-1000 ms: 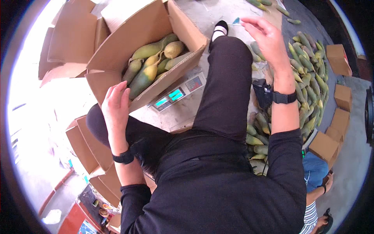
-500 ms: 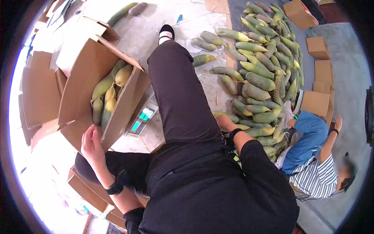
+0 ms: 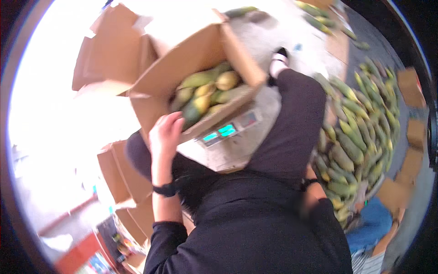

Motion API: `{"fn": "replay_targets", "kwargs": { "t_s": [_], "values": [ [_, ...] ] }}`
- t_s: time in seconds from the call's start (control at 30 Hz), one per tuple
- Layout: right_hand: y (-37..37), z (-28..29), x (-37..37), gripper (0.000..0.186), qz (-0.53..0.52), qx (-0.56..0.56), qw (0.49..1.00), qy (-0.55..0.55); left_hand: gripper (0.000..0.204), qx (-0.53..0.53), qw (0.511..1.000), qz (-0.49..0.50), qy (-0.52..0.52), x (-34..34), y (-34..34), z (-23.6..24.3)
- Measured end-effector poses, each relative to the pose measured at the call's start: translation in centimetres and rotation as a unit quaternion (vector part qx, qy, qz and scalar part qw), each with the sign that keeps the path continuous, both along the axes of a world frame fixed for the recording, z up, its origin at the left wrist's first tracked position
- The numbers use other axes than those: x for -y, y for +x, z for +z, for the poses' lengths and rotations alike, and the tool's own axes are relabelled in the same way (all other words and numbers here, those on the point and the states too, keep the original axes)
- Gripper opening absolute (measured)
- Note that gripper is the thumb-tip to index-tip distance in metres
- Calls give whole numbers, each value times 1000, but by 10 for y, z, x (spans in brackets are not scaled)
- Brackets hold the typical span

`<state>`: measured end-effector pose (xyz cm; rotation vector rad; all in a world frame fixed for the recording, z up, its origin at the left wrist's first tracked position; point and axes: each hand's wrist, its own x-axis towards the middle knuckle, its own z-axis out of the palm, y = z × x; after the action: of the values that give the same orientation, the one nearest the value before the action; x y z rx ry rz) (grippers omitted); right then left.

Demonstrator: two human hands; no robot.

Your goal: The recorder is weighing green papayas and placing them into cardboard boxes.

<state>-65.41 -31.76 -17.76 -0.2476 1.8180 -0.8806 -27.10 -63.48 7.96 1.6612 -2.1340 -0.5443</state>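
Observation:
My left hand [image 3: 165, 133] is at the near left corner of a cardboard box [image 3: 182, 54], its fingers loosely bent and a little apart by the rim, with nothing seen in them. Inside the box lie several long green radishes [image 3: 199, 80], some with yellowish ends. Under the box, a scale [image 3: 252, 118] with a lit green display shows its front edge. Down by my right thigh is my right hand [image 3: 311, 172], beside a large heap of green radishes [image 3: 350, 145]. My leg hides its fingers, so any hold is out of sight.
Open cardboard boxes stand left of me [image 3: 112, 52] and by my left knee [image 3: 119, 171]. Loose radishes [image 3: 240, 12] lie on the floor ahead. More cartons [image 3: 410, 86] line the far right. A person in blue trousers [image 3: 372, 221] sits close at the right.
The view has swung left, so the box, scale and heap sit farther right, with some blur. My left hand remains by the box rim; my right hand is now mostly behind my leg.

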Motion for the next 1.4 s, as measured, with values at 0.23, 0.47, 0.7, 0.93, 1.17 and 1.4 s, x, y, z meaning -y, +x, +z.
{"fn": "replay_targets", "kwargs": {
  "t_s": [0.23,0.47,0.7,0.93,1.17,1.4],
  "values": [
    [-38,51,69,43,-159,85,971,-160,19,-34,999,-10,-18,-8,6,8],
    [-111,141,133,25,-47,-289,937,-191,18,-52,997,-32,-44,-7,11,0],
    [-133,100,111,16,48,-461,885,-46,17,-93,995,-42,3,-7,6,1],
    [-134,34,28,21,22,-404,897,179,18,-59,998,-36,14,-5,-1,-1],
    [-160,-29,6,34,45,-279,929,239,18,-6,999,35,32,0,-8,-2],
    [-146,-52,38,57,109,-262,913,295,18,-23,996,59,63,1,-6,-5]
  ]
}}
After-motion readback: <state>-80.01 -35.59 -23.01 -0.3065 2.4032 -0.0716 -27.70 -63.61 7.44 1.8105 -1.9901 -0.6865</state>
